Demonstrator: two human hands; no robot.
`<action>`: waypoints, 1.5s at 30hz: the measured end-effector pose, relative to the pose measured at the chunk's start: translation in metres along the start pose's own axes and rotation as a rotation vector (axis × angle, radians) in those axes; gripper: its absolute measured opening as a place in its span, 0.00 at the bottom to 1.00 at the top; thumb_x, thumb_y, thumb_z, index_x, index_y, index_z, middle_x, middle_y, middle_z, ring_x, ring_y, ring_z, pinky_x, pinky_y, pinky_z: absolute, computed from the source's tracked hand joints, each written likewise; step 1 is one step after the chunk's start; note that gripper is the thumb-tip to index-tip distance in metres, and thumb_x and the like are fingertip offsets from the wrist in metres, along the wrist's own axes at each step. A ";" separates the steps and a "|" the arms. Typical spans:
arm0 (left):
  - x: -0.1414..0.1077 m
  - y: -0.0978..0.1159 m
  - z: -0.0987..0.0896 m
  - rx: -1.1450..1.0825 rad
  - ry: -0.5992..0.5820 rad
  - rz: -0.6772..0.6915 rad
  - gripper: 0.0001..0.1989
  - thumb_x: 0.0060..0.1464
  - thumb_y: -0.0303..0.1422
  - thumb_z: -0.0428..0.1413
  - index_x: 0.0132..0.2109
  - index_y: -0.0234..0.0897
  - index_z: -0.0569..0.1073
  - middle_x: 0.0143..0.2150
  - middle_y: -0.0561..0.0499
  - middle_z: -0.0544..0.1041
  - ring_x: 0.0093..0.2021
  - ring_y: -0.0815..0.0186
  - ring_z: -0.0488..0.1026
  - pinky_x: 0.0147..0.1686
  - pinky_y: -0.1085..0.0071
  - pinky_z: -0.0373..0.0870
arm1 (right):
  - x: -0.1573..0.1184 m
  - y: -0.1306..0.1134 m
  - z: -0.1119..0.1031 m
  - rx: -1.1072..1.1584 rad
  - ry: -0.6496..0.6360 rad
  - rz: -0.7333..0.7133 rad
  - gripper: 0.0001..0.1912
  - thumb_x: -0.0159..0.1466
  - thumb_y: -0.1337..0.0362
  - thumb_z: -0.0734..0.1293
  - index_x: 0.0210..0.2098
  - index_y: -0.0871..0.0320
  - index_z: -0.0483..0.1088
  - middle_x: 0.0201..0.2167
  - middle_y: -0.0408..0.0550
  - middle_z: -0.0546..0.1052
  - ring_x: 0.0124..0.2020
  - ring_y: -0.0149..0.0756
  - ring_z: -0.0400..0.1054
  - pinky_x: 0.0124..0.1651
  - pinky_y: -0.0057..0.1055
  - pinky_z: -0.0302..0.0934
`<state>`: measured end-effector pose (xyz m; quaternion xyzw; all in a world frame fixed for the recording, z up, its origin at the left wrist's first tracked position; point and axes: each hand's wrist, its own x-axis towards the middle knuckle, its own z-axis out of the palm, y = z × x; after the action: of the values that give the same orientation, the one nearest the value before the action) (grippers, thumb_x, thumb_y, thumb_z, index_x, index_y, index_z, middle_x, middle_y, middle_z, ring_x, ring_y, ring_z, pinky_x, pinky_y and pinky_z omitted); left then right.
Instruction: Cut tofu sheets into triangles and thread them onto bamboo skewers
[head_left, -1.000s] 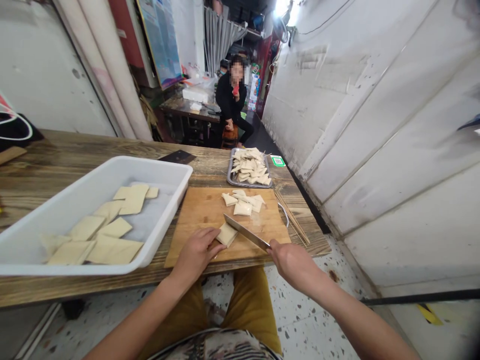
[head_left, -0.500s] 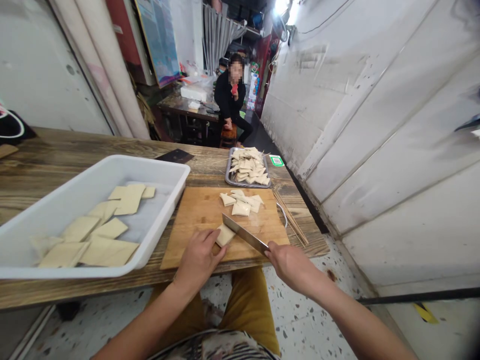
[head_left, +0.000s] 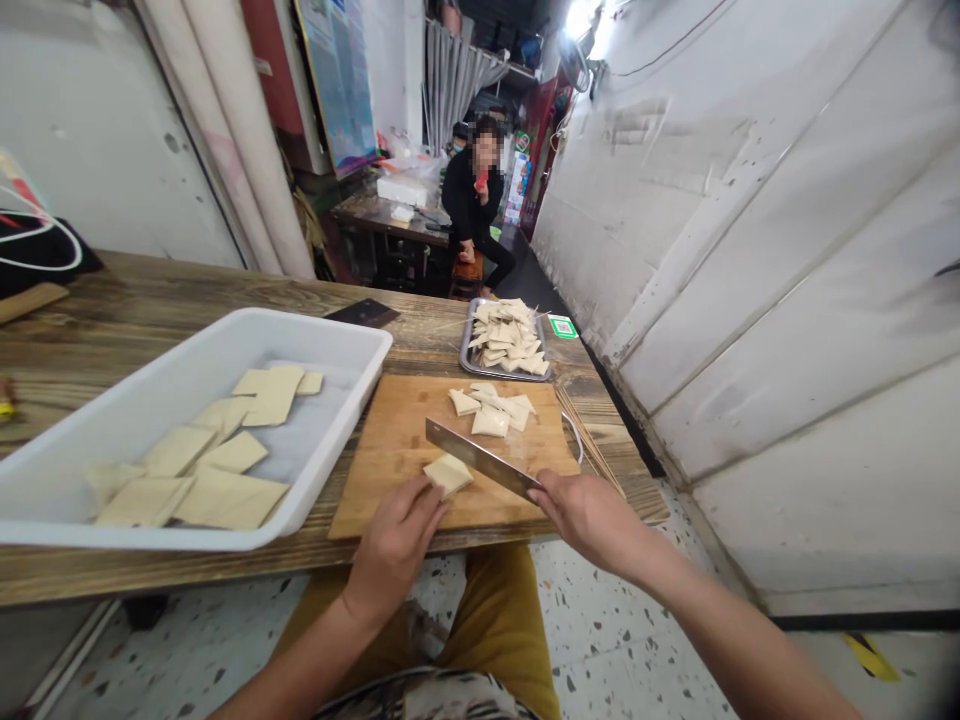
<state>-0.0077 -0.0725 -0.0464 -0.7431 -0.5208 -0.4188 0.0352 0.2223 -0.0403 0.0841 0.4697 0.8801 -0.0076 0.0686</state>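
Note:
My right hand [head_left: 581, 515] is closed round the handle of a kitchen knife [head_left: 480, 460], its broad blade slanting up and left over the wooden cutting board [head_left: 390, 430]. Just below the blade lies a pale, folded tofu sheet [head_left: 450, 474]. The fingers of my left hand [head_left: 397, 535] are drawn together and pinch its near left corner. Farther back on the board sits a small heap of cut tofu pieces [head_left: 491, 418], apart from the knife.
On the left stands a white plastic tub [head_left: 322, 480] holding several flat tofu sheets [head_left: 232, 500]. A metal tray [head_left: 465, 362] heaped with tofu pieces is behind the board. Thin wooden skewers [head_left: 592, 440] lie to the right. Beyond the table sits a person [head_left: 472, 205].
The knife has moved off the tofu sheet, slightly up and left. My left fingers have shifted to the sheet's near left corner, and the sheet has turned a little. The view has swung slightly left.

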 end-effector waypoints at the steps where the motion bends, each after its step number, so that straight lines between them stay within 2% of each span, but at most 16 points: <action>1: -0.002 -0.001 0.001 -0.006 0.016 0.034 0.14 0.55 0.27 0.51 0.49 0.37 0.67 0.47 0.43 0.69 0.47 0.61 0.68 0.47 0.62 0.67 | 0.004 0.002 -0.002 -0.004 0.004 -0.031 0.15 0.69 0.59 0.52 0.34 0.59 0.64 0.23 0.47 0.75 0.23 0.33 0.69 0.24 0.28 0.42; 7: -0.005 -0.009 0.007 -0.003 0.042 0.109 0.16 0.53 0.23 0.53 0.50 0.35 0.68 0.46 0.43 0.71 0.47 0.60 0.68 0.47 0.62 0.68 | 0.022 0.007 -0.006 -0.003 -0.021 -0.108 0.13 0.68 0.60 0.55 0.32 0.59 0.65 0.22 0.46 0.75 0.21 0.31 0.67 0.23 0.27 0.40; 14: -0.005 -0.009 0.007 -0.081 0.033 0.068 0.18 0.52 0.22 0.54 0.51 0.36 0.67 0.47 0.43 0.71 0.48 0.61 0.68 0.48 0.62 0.68 | 0.029 0.009 -0.011 0.006 -0.087 -0.153 0.12 0.68 0.61 0.57 0.32 0.59 0.65 0.21 0.46 0.74 0.20 0.29 0.65 0.23 0.27 0.40; 20: -0.005 -0.008 0.008 -0.103 0.038 0.054 0.18 0.52 0.22 0.54 0.50 0.36 0.68 0.46 0.44 0.71 0.47 0.62 0.68 0.47 0.63 0.69 | 0.032 0.011 -0.016 -0.012 -0.159 -0.143 0.13 0.68 0.60 0.55 0.33 0.58 0.66 0.23 0.47 0.75 0.22 0.32 0.68 0.23 0.27 0.40; 35: -0.002 -0.007 0.005 -0.091 0.042 0.062 0.16 0.51 0.22 0.54 0.48 0.35 0.69 0.44 0.44 0.72 0.46 0.62 0.69 0.45 0.63 0.69 | 0.041 0.021 -0.016 0.002 -0.149 -0.226 0.13 0.68 0.60 0.57 0.32 0.59 0.66 0.22 0.46 0.74 0.21 0.29 0.64 0.24 0.27 0.39; 45: -0.003 -0.007 0.005 -0.092 0.031 0.062 0.14 0.52 0.23 0.54 0.47 0.34 0.70 0.44 0.44 0.72 0.45 0.63 0.69 0.45 0.64 0.69 | 0.041 0.021 -0.014 -0.075 -0.160 -0.238 0.13 0.68 0.60 0.56 0.34 0.59 0.66 0.26 0.48 0.77 0.23 0.31 0.67 0.24 0.28 0.39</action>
<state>-0.0106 -0.0688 -0.0546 -0.7531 -0.4771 -0.4524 0.0220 0.2152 0.0067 0.0936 0.3570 0.9210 -0.0203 0.1545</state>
